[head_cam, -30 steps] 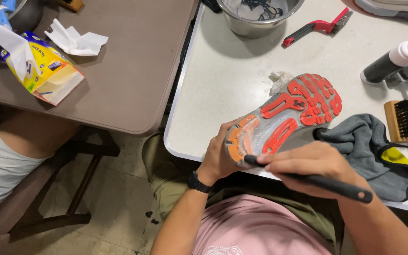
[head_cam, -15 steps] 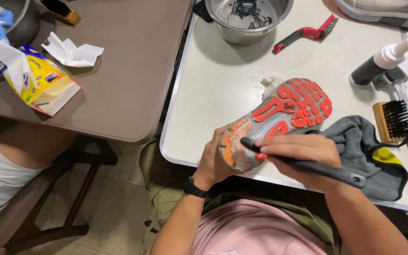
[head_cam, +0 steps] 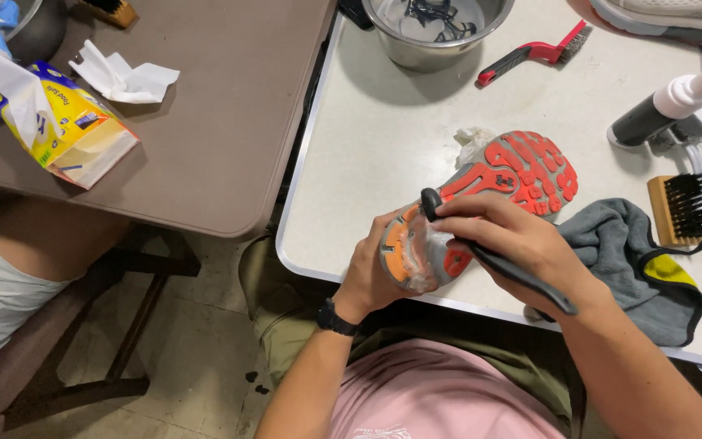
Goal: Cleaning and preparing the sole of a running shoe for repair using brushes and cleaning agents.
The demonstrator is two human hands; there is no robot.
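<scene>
A person seated at a white table [head_cam: 383,138] holds a shoe [head_cam: 497,191] upside down, its orange and red sole facing up. The left hand [head_cam: 371,272] cups the heel end from below, fingers curled around the shoe's edge. The right hand [head_cam: 513,240] is clamped on a dark-handled brush [head_cam: 497,260], fingers wrapped together over the handle, with the brush head pressed on the sole just beyond the fingertips; white foam sits on the heel part beneath them. The handle's tail sticks out behind the right wrist.

Just beside the right hand, on its outer side, lies a grey cloth [head_cam: 627,252] with a yellow patch. Past it rests a wooden brush [head_cam: 680,207] with black bristles. Well beyond the fingertips stand a metal bowl [head_cam: 436,36], a red-handled brush [head_cam: 534,53] and a spray bottle [head_cam: 668,106].
</scene>
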